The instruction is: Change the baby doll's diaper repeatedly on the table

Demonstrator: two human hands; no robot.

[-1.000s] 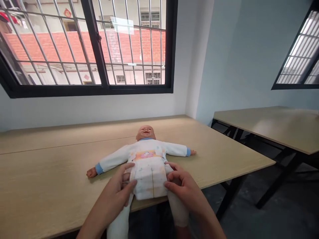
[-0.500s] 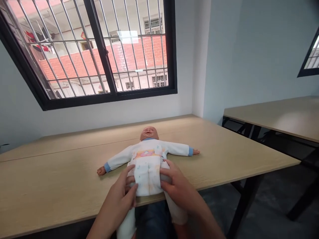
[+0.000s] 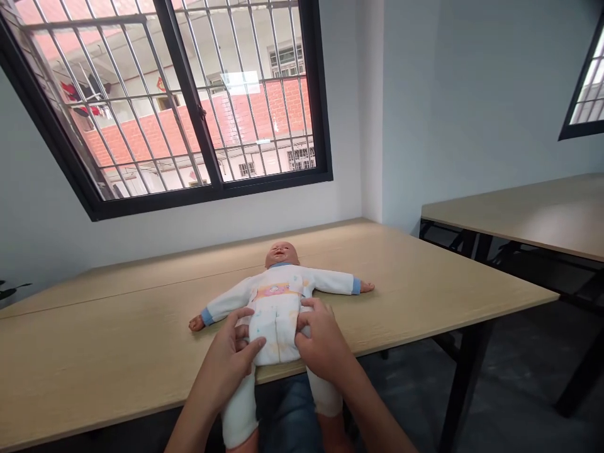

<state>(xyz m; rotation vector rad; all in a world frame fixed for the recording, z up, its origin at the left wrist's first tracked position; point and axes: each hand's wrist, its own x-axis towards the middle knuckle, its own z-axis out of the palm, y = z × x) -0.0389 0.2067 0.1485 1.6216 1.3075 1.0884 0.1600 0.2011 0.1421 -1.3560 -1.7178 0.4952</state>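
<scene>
A baby doll (image 3: 278,277) in white clothes with blue cuffs lies on its back on the wooden table (image 3: 141,333), arms spread, legs hanging over the near edge. A white diaper (image 3: 274,327) with a pastel print covers its hips. My left hand (image 3: 233,355) grips the diaper's left side, thumb across the front. My right hand (image 3: 321,340) presses the right side, fingers curled around the doll's hip.
A second wooden table (image 3: 519,214) on black legs stands to the right, with a gap of dark floor (image 3: 509,390) between. A large barred window (image 3: 179,94) is in the wall behind the table. A plant leaf (image 3: 9,289) shows at far left.
Both hands have drawn closer together on the diaper, squeezing it narrower around the doll's hips. The camera view has shifted slightly; the doll lies where it was.
</scene>
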